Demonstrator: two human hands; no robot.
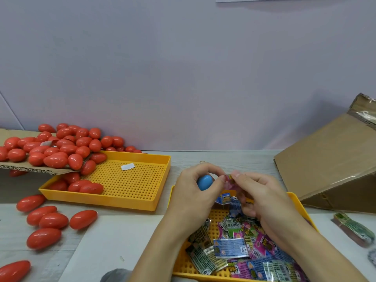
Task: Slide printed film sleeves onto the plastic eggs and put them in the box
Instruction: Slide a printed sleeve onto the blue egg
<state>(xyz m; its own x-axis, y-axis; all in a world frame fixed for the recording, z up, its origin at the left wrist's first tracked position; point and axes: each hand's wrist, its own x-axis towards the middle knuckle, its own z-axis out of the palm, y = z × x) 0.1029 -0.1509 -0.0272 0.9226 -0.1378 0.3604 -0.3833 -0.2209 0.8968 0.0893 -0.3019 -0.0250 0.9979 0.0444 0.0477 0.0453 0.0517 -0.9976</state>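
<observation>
Blue egg (pixel 204 182) in L hand (pixel 193 192), R hand (pixel 262 198) pinching sleeve (pixel 231 181) beside it

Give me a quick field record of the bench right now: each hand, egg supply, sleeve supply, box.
left hand: grips a blue egg
right hand: pinches a printed sleeve beside the egg
sleeve on egg: not yet on
red eggs: heaped on a cardboard sheet, spilling into the far yellow tray; others loose on the table
sleeve supply: loose pile in the near yellow tray
cardboard box: far right, tilted; inside not visible
</observation>
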